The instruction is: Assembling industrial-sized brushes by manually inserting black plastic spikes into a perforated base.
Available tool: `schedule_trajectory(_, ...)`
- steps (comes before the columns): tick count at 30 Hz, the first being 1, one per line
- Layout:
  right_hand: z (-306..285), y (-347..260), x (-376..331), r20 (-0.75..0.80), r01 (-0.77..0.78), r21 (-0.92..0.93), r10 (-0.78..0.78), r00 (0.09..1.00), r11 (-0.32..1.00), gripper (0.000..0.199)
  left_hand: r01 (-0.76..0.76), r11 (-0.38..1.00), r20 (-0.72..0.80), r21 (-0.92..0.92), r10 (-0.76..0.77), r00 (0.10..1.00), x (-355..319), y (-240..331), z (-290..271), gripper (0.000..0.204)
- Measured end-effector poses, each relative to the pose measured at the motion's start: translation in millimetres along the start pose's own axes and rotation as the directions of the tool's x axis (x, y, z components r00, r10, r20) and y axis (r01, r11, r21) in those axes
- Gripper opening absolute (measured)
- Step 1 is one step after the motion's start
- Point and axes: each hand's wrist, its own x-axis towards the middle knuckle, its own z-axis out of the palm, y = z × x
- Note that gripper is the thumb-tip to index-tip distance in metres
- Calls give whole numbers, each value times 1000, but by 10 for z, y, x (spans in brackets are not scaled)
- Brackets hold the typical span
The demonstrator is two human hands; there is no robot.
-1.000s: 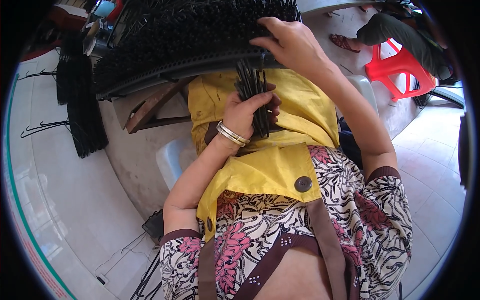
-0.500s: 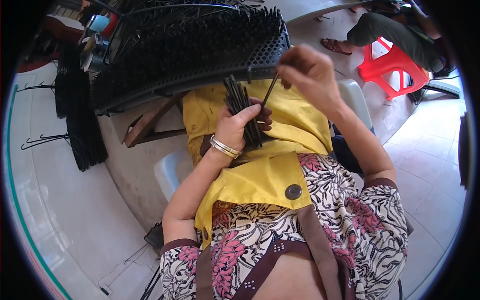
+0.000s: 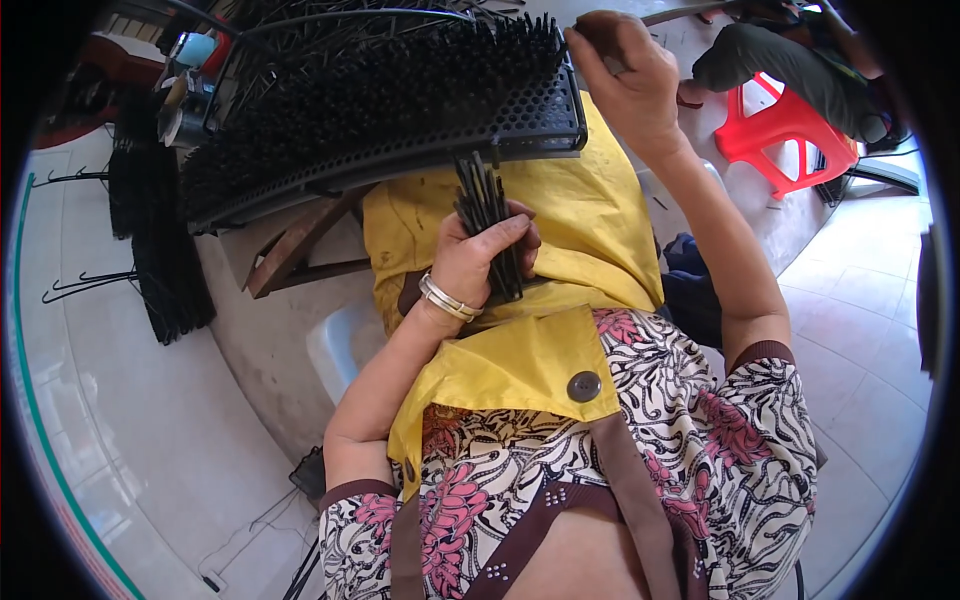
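My left hand (image 3: 478, 258) is wrapped round a bundle of thin dark sticks (image 3: 484, 200), which stand nearly upright over my lap. Above and to the right, my right hand (image 3: 632, 82) is at the far right corner of a black perforated rack (image 3: 530, 130). Its thumb and fingertips are drawn together beside the outermost of the densely packed black sticks (image 3: 400, 75) standing in the holes. Whatever sits between those fingertips is too dark and small to make out against the rack.
A yellow apron (image 3: 590, 230) covers my lap below the rack. Black strands (image 3: 170, 240) hang on hooks at the left. A person sits on a red plastic stool (image 3: 780, 130) at the far right. A brown support (image 3: 300, 245) stands under the rack.
My right hand has moved up and away from the bundle to the rack's far right corner; the single stick it pinched no longer shows clearly. My left hand keeps its hold nearly in place.
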Motion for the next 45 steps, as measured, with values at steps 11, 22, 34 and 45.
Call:
schedule_trajectory(11,126,38,117,395,230,-195,-139,908,954,14,8,999,20,-38,-7,1000,-7,-13,-7,14)
schedule_trajectory(22,-21,-359,-31,592,-68,-178,162,789,982,22,23,999,131,-25,-19,991,4,12,-30,16)
schedule_trajectory(34,-137,-496,-578,677,-786,198,498,542,585,7,-9,996,39,-86,12,999,-4,14,12,17)
schedule_trajectory(45,-198,-539,-867,570,-822,316,598,564,474,8,-7,1000,-43,21,8,999,-1,-22,0,18)
